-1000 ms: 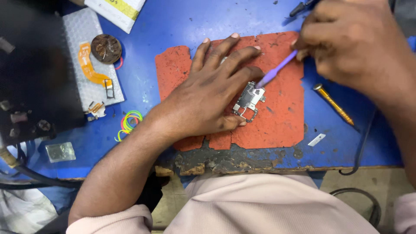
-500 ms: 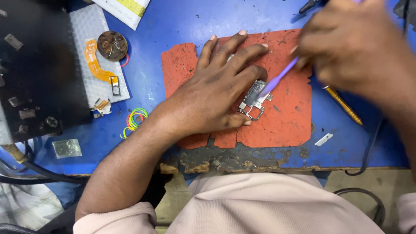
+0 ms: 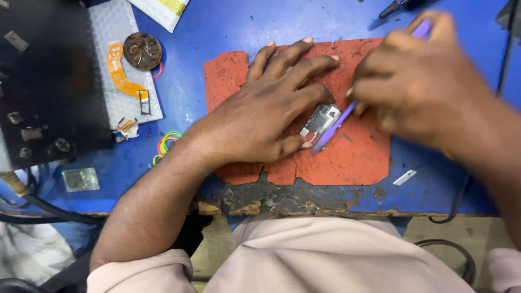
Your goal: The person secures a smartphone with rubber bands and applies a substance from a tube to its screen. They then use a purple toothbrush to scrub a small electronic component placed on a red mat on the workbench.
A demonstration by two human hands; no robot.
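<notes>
Since the earlier frame the right hand (image 3: pixel 418 87) has swung lower and toward the centre of the picture, so the tip of its purple tool (image 3: pixel 332 126) now sits at the lower right edge of the small metal part (image 3: pixel 320 120), and the whole view has drifted a little. The blue worktable (image 3: pixel 228 27) fills most of the frame, its near edge chipped and blackened. On it, at centre, lies the worn red-orange mat (image 3: pixel 358 157). The left hand (image 3: pixel 266 116) rests flat on the mat, fingers spread toward the upper right and the thumb low, pinning the metal part between thumb and forefinger. The right hand, blurred in the upper right, is closed around the purple tool (its grip on the shaft cannot be made out finger by finger). The tool's long axis slopes from upper right down to lower left, and the part lies down and left of the right hand, just off the left hand's fingertips; the left hand is the nearer one, already touching it. At upper left a grey padded sheet (image 3: pixel 108 32) carries an orange flex ribbon (image 3: pixel 122 78) and a round dark component (image 3: pixel 142 51). Coloured rubber bands (image 3: pixel 167 142) lie at centre left, and a small white sliver (image 3: pixel 405 177) sits at lower right.
</notes>
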